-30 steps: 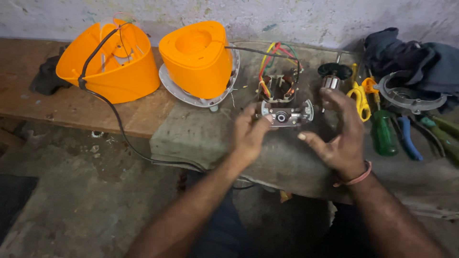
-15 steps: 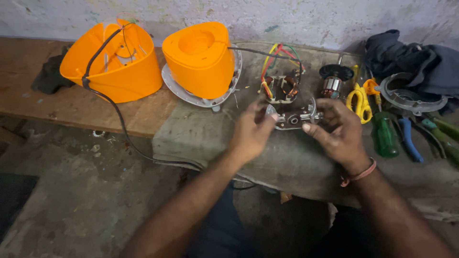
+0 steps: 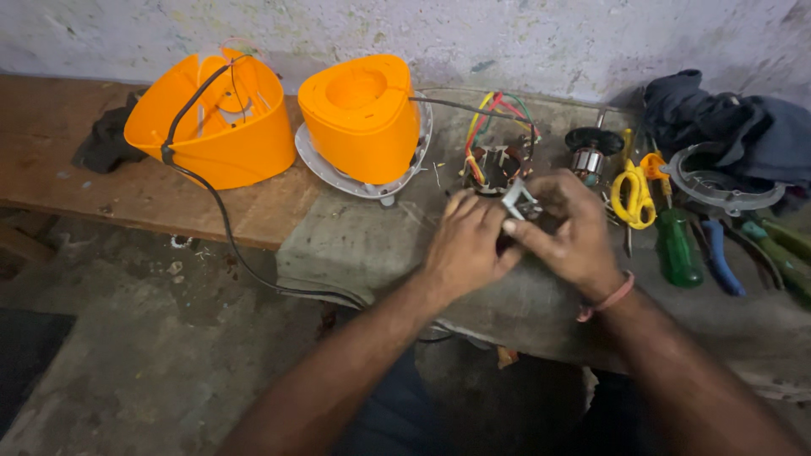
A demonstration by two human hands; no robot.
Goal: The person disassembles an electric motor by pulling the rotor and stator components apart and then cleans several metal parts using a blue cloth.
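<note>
I hold a small grey metal bracket [image 3: 520, 201] between both hands, just above the grey cloth-covered surface [image 3: 363, 253]. My left hand [image 3: 467, 247] cups it from the near left, fingers curled together against its lower side. My right hand [image 3: 568, 230] comes in from the right, thumb and forefinger pinching the bracket's near edge; the thumb tip lies right on it. Both hands touch the part, so neither is nearer, but the right-hand fingers carry the finer grip. Most of the bracket is hidden by my fingers, and I cannot tell for sure which way its long axis runs; the visible piece tilts up and away from me.

Directly beyond the bracket, away from my body, sits the motor stator [image 3: 497, 165] with its copper windings and coloured wires [image 3: 494, 114] arching up behind. So the stator lies straight ahead of my fingers, very near, just apart from the bracket. To its right stands the armature [image 3: 591, 150] with its dark fan disc. Yellow-handled scissors [image 3: 632, 191] and a green-handled screwdriver [image 3: 676, 249] lie further right. To the left, two orange plastic housings [image 3: 363, 118] rest on the surface, a black power cord [image 3: 228, 245] trailing from the far one.
</note>
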